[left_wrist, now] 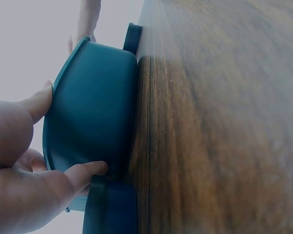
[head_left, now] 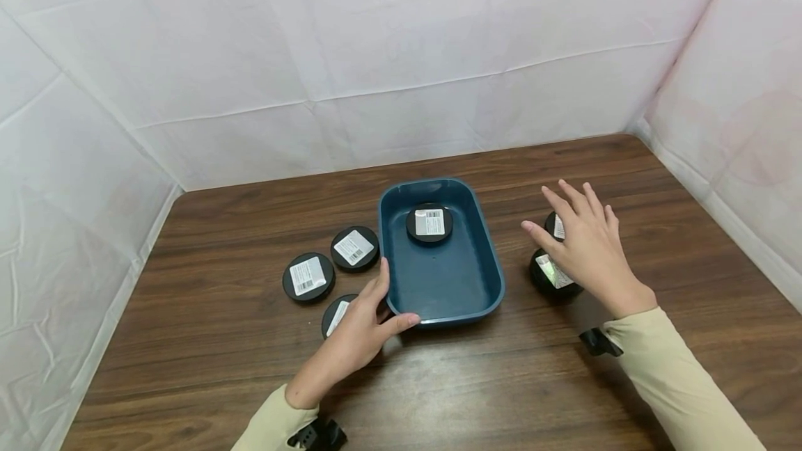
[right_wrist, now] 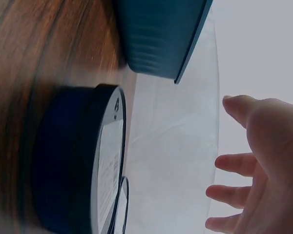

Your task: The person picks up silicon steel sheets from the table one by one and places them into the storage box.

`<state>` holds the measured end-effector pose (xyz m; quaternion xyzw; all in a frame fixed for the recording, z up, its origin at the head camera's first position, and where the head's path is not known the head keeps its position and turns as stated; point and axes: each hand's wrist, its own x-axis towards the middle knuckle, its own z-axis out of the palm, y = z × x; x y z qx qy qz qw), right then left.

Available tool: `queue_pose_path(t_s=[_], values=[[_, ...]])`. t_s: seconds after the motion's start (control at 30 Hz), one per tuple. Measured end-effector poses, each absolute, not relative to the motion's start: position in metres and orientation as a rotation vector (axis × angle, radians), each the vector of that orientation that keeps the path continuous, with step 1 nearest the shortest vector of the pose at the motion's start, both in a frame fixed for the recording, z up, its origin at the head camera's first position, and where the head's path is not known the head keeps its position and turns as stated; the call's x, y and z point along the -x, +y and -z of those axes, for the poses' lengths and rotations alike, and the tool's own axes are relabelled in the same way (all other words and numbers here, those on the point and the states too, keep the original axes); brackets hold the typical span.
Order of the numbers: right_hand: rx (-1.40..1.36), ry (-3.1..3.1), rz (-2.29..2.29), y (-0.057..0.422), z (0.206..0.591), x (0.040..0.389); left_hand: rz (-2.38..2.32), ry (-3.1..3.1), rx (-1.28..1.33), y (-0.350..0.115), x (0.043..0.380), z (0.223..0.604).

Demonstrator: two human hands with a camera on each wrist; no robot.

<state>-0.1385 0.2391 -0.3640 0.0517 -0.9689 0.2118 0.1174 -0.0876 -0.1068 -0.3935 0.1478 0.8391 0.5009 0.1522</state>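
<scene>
A dark blue rectangular tray (head_left: 445, 277) with rounded corners sits upright at the centre of the frame, the left hand (head_left: 360, 333) touching its lower left corner. Inside, toward the top, a round black tin (head_left: 429, 223) lies flat, white barcode label up. Left of centre lie three matching labelled tins (head_left: 355, 249), the lowest partly hidden by that hand. Right of centre, two more labelled tins (head_left: 551, 270) show partly behind the right hand (head_left: 592, 252), its fingers spread

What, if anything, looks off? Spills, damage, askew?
Nothing stands out. Blue tray upright, one black container inside; other containers label-up on the table, three partly hidden by left hand and right hand. No visible spill or damage.
</scene>
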Motion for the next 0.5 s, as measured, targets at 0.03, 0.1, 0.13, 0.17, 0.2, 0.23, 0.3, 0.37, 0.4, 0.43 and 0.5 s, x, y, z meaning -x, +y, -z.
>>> queue_pose_path(t_s=[0.03, 0.1, 0.13, 0.17, 0.2, 0.23, 0.3, 0.37, 0.4, 0.43, 0.5], values=[[-0.144, -2.835, -0.619, 0.24, 0.365, 0.139, -1.44, 2.407, -0.427, -0.107, 0.088, 0.394], [-0.133, -2.834, -0.617, 0.243, 0.365, 0.139, -1.441, 2.408, -0.43, -0.107, 0.088, 0.394], [-0.129, -2.834, -0.617, 0.244, 0.366, 0.139, -1.444, 2.406, -0.431, -0.107, 0.088, 0.394], [-0.125, -2.834, -0.618, 0.246, 0.366, 0.139, -1.444, 2.406, -0.43, -0.107, 0.088, 0.394], [-0.122, -2.835, -0.616, 0.247, 0.366, 0.139, -1.444, 2.406, -0.429, -0.107, 0.088, 0.394], [-0.117, -2.837, -0.617, 0.248, 0.367, 0.139, -1.444, 2.407, -0.428, -0.107, 0.088, 0.394], [-0.108, -2.842, -0.619, 0.251, 0.367, 0.139, -1.443, 2.409, -0.424, -0.107, 0.088, 0.394], [-0.096, -2.849, -0.617, 0.253, 0.367, 0.139, -1.44, 2.409, -0.421, -0.107, 0.088, 0.393], [-0.091, -2.852, -0.616, 0.253, 0.367, 0.139, -1.437, 2.409, -0.419, -0.107, 0.087, 0.393], [-0.085, -2.854, -0.616, 0.254, 0.367, 0.139, -1.433, 2.409, -0.416, -0.107, 0.087, 0.393], [-0.08, -2.853, -0.612, 0.254, 0.367, 0.14, -1.427, 2.41, -0.414, -0.107, 0.087, 0.393]])
